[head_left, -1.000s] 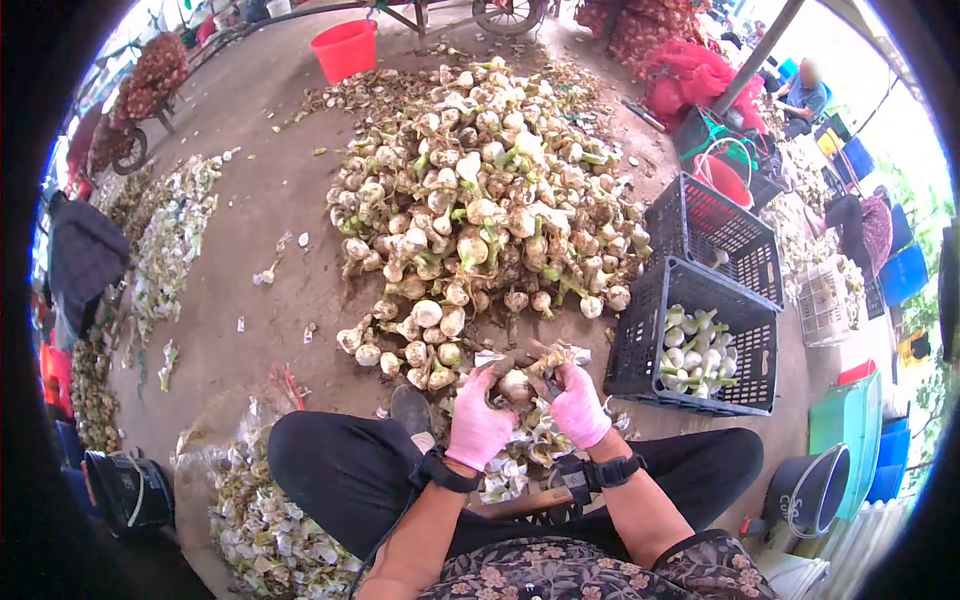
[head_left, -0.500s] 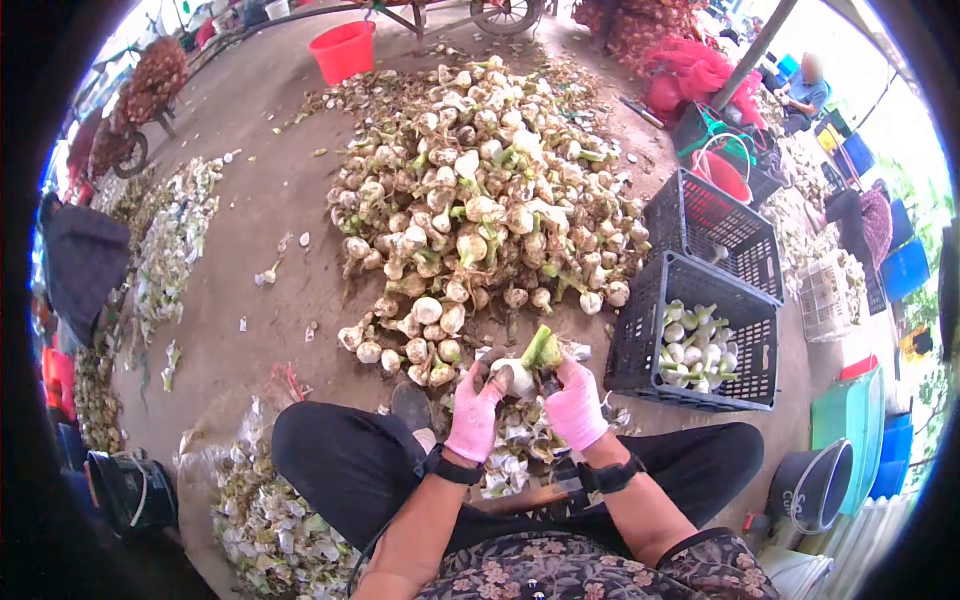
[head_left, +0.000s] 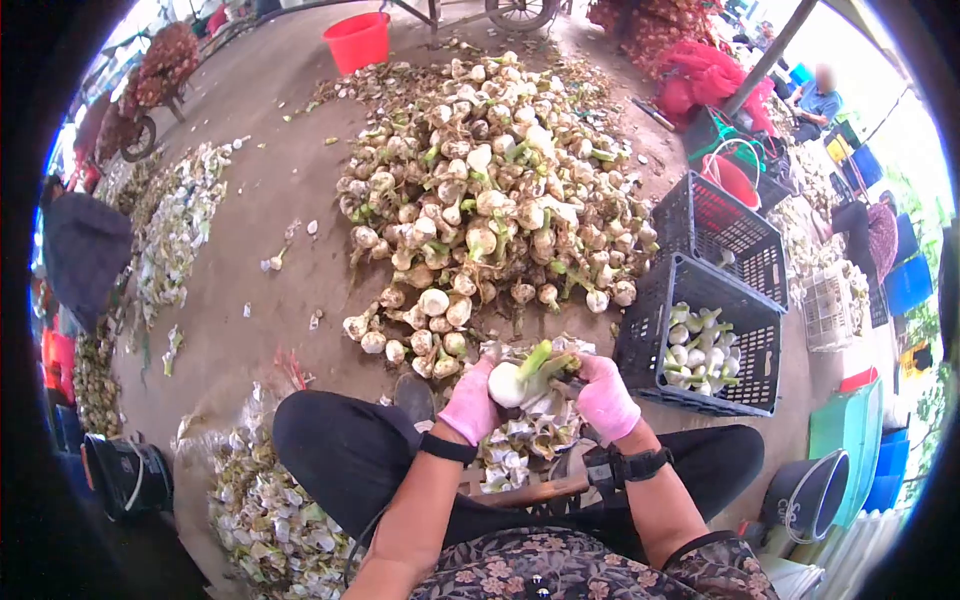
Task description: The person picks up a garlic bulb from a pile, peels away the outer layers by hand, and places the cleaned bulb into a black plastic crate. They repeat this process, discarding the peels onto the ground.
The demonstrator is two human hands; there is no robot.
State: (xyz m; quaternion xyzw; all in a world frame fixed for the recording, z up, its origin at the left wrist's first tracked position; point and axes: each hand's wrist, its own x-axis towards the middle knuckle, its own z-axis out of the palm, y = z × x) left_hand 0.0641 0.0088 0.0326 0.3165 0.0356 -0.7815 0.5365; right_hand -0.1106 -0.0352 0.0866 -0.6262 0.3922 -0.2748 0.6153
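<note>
The person sits on the near side of the garlic pile (head_left: 495,190), with knees spread and both hands in pink gloves. The left hand (head_left: 470,400), at the near edge of the pile, has its fingers curled around the outer side of a white garlic bulb (head_left: 507,386), the thumb close against it. The bulb lies between the hands, tilted, its green stem (head_left: 538,359) pointing up and to the right. The right hand (head_left: 607,398), also near the pile's near edge, has its fingers bent in at the stem end, where they pinch loose leaf or skin; a dark patch there is too small to tell apart.

Below the hands, on the side of the pile toward the person, papery peelings (head_left: 520,445) lie between the legs. A heap of peelings (head_left: 270,505) spreads farther to the pile's near left.

Just right of the pile, a black crate (head_left: 638,340) contains pale bulbs with short green stems (head_left: 700,350). Another black crate (head_left: 755,270) stands against its far side, with one bulb in it. Beyond that crate, to the pile's right, is a red bucket with a raised handle (head_left: 730,182). A wide red tub (head_left: 357,47) stands past the pile's far left edge, and red netting (head_left: 700,78) lies bunched past its far right. Farther right of the pile, another person (head_left: 820,103) sits well apart.
</note>
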